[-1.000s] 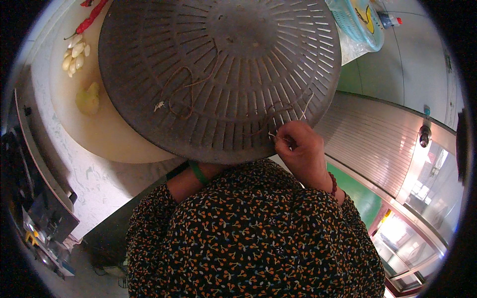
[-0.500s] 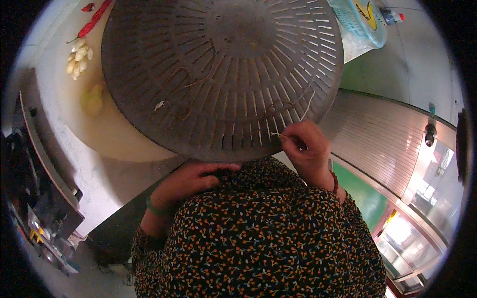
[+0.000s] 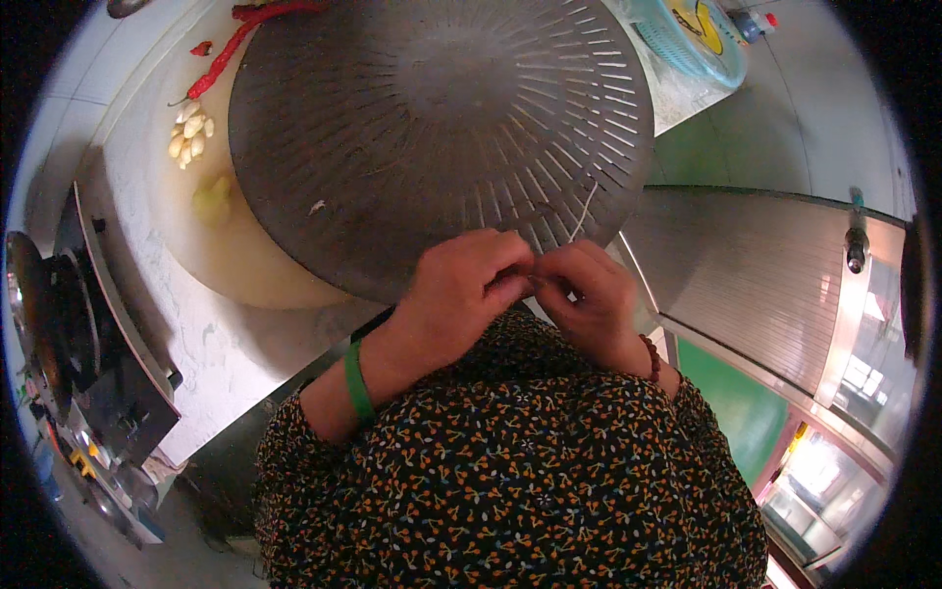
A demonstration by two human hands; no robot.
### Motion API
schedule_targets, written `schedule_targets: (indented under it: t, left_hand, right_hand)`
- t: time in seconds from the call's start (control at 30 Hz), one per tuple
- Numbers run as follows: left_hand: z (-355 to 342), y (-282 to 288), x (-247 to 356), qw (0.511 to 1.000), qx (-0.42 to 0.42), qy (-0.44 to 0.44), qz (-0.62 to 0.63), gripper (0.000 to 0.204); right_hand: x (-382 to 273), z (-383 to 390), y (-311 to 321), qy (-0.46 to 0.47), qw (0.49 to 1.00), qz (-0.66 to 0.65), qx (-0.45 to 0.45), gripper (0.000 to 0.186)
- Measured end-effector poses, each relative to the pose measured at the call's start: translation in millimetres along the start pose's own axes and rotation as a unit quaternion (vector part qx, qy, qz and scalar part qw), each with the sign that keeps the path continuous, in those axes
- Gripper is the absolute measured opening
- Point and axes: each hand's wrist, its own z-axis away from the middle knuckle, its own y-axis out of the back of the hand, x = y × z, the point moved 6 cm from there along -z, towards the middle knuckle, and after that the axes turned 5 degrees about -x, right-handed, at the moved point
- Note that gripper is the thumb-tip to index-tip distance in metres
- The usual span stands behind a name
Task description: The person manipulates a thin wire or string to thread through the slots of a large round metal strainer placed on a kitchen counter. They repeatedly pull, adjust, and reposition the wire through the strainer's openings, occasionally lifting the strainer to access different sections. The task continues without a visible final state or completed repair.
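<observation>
A large dark round disc with radial slots (image 3: 456,88), like a slotted cover, lies in front of me. Over its near right part runs a thin pale string (image 3: 586,211), leading down to my right hand (image 3: 594,299). That hand is closed in a pinch on the string at the disc's near edge. My left hand (image 3: 451,290) is also closed, thumb and forefinger pinched, its fingertips meeting those of the right. What lies between the left fingertips is too small to make out. A small pale scrap (image 3: 316,207) rests on the disc's left part.
Left of the disc, a round pale board (image 3: 235,270) carries garlic cloves (image 3: 191,137), a yellowish piece like ginger (image 3: 211,201) and red chillies (image 3: 228,61). At the far right stand a light blue basket (image 3: 692,54) and a red-capped bottle (image 3: 756,25). A ribbed panel (image 3: 746,275) stands right.
My left hand has come up from below the disc's near edge to meet the right hand, and its fingers have closed. My right hand has moved slightly left. The view has shifted.
</observation>
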Motion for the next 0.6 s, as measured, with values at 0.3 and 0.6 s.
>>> schedule_targets:
  t: [0.3,0.6]
  left_hand:
    - [7,4,1,0.97,-0.156,0.036,0.183,0.006]
    - [14,4,-14,0.984,-0.048,0.051,0.162,0.009]
  right_hand:
    - [-26,1,7,0.162,0.986,0.035,0.013,0.021]
    - [-33,-8,3,0.09,0.995,0.004,-0.043,0.021]
